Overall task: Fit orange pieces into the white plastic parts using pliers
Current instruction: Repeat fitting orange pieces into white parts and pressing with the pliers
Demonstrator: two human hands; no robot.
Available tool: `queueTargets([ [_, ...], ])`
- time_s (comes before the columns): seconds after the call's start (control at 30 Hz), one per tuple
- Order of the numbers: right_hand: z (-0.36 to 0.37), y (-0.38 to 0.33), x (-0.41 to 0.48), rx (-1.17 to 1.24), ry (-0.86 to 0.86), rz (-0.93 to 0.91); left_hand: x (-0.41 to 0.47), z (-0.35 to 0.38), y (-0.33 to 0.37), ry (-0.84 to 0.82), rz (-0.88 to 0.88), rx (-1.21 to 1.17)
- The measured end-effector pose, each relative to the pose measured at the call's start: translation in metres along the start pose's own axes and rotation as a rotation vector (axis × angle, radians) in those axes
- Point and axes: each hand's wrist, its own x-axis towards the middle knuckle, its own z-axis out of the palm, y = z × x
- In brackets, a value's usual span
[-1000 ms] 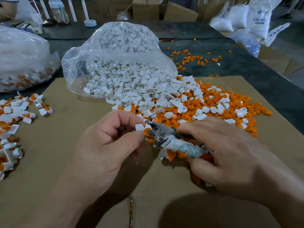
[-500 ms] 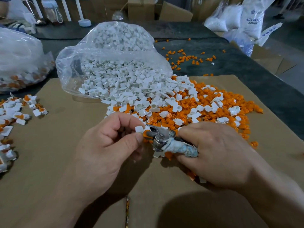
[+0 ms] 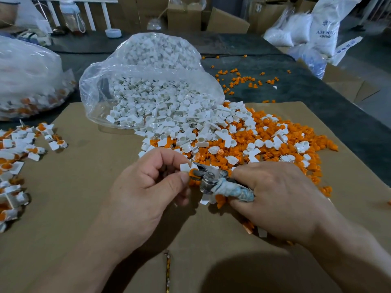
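Honestly, a fair bit was tough to see here. The handles of the pliers (image 3: 208, 182) were mostly buried inside the right hand (image 3: 281, 199), with only a stretch of grubby wrapping showing near the pivot. The left hand (image 3: 146, 187) covered most of the white part (image 3: 185, 167), so only one flat corner poked out. The orange piece (image 3: 193, 172) was just a sliver between the thumb and the metal nose. Whether it was fully seated I couldn't tell.

As for the grip: the left hand pinched the white part between thumb and forefinger, other fingers curled in. The right hand's grip was wrapped tight round the handles, and the jaws looked squeezed together on the orange piece right against the white part. All this was held just above the cardboard sheet (image 3: 84, 187) on the bench (image 3: 317, 92), at the near edge of the heap of orange pieces (image 3: 296, 132) and loose white parts (image 3: 169, 115) spilling from a clear bag (image 3: 99, 81). Assembled ones (image 3: 19, 144) lay well off to the left, cut off by the frame edge.
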Motion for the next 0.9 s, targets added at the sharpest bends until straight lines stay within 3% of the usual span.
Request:
queueTargets([
  [0.4, 0.003, 0.008, 0.003, -0.016, 0.075, 0.026, 0.002, 0.001, 0.0, 0.126, -0.045, 0.098],
  [0.5, 0.003, 0.009, 0.006, -0.079, 0.11, 0.076, 0.002, -0.001, 0.002, 0.192, -0.141, 0.045],
  [0.7, 0.006, 0.005, 0.01, -0.129, 0.122, 0.196, -0.001, 0.009, 0.004, 0.166, -0.287, 0.009],
  [0.8, 0.003, 0.001, 0.006, 0.013, 0.295, 0.104, -0.001, 0.011, 0.007, 0.175, -0.299, -0.025],
  [0.9, 0.005, -0.015, 0.004, 0.102, 0.292, -0.079, -0.005, 0.016, 0.009, 0.18, -0.273, -0.007],
])
